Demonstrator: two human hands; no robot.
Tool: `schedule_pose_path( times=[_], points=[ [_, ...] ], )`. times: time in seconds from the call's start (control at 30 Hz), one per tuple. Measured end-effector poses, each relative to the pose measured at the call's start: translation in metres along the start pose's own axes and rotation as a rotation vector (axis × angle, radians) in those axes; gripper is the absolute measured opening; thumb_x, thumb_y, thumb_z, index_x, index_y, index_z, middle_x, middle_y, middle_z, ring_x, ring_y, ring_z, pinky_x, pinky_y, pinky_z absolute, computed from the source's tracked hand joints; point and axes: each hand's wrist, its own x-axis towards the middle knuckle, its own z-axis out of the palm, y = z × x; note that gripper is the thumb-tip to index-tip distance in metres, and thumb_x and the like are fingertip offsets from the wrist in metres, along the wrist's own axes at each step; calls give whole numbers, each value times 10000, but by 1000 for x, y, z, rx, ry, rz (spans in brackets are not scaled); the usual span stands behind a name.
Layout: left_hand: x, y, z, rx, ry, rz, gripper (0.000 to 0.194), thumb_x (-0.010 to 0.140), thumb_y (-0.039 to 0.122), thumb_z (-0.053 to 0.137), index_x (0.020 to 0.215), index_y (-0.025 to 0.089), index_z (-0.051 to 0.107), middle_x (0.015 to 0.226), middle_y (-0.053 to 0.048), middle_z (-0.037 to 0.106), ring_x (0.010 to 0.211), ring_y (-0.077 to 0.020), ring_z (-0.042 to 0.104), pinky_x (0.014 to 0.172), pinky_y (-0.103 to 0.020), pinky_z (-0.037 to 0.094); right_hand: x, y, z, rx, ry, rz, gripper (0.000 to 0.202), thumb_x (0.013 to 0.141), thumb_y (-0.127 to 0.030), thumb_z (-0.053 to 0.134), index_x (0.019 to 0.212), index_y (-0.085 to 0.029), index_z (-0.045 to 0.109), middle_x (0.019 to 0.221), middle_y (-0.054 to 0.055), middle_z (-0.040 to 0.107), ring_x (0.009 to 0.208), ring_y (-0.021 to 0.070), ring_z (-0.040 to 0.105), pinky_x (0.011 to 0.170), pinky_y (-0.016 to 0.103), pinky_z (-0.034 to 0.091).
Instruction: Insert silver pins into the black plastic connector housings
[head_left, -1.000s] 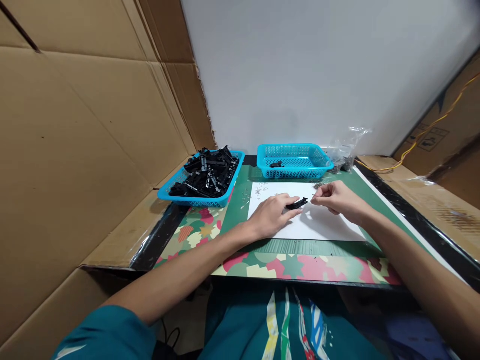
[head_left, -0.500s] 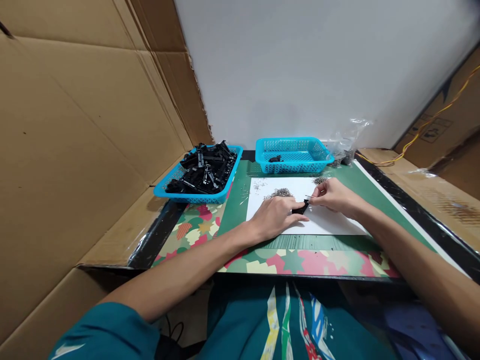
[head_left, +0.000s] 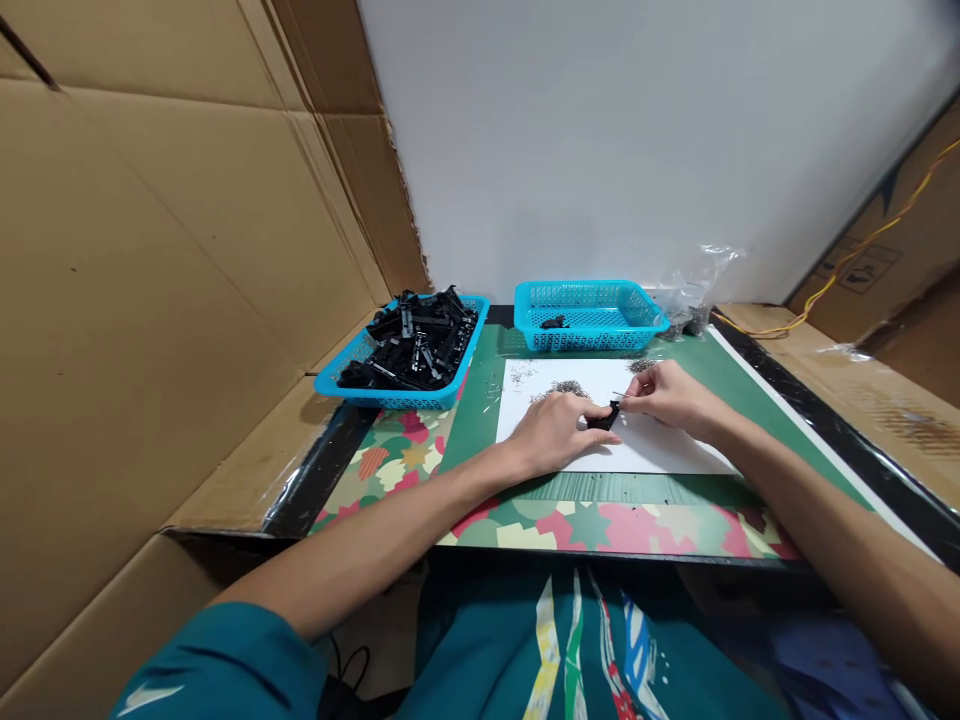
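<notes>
My left hand (head_left: pixel 559 430) is closed on a small black plastic part (head_left: pixel 602 421), thumb and forefinger on either side, low over a white sheet of paper (head_left: pixel 660 455). Pinched between the fingertips of my right hand (head_left: pixel 664 395) is a thin metal pin (head_left: pixel 619 394), close to the upper end of the black part. I cannot tell whether the pin touches it. A pile of small metal pieces (head_left: pixel 570 387) lies just behind my left hand. A second small pile (head_left: pixel 642 366) sits behind my right fingers.
At the left, a blue basket (head_left: pixel 452 398) is heaped with black plastic parts (head_left: pixel 420 345). Another blue basket (head_left: pixel 592 342) at the back holds a few black pieces (head_left: pixel 555 322). Beside it stands a clear plastic bag (head_left: pixel 694 300). Cardboard (head_left: pixel 187 250) walls the left side.
The view has shifted slightly. Both hands keep nearly the same pose around the black part, and the pin stays in my right fingertips.
</notes>
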Motion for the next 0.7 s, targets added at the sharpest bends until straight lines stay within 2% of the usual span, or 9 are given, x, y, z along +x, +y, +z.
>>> schedule_pose_path(
  times=[0.1,0.3,0.43,0.57,0.7],
  points=[
    [0,0,-1,-18,6,-22,408,891,442,817,1235,222,806,1218,-100,801,930,-250,751,902,-408,566,0,0,0,-9,-1,-39,186,645,-320,728,588,-169,636,516,-21,509,477,90,367,448,260,239],
    [-1,0,-1,-29,21,-26,402,899,459,800,1202,196,824,1114,-114,824,926,-264,756,844,-382,564,-5,-5,0,-107,43,-127,244,651,-388,724,609,-149,698,588,43,618,562,140,481,490,273,316],
    [-3,0,0,-35,12,-43,422,911,460,789,1238,194,808,1181,-123,809,990,-262,768,863,-359,567,-8,-8,2,-162,32,-175,298,669,-438,707,594,-150,706,568,46,606,556,145,461,494,285,297],
    [-4,1,0,-28,-8,-67,433,933,464,767,1258,179,796,1141,-138,815,1007,-266,778,883,-360,577,-9,-8,3,-185,11,-198,326,684,-472,690,572,-166,694,543,30,571,535,141,432,502,297,281],
    [-5,2,2,-34,-15,-61,415,945,461,755,1255,188,795,1152,-127,816,1111,-281,764,929,-380,576,-9,-7,1,-184,-18,-208,350,706,-498,706,563,-180,683,529,17,542,520,133,403,500,295,261]
  ],
)
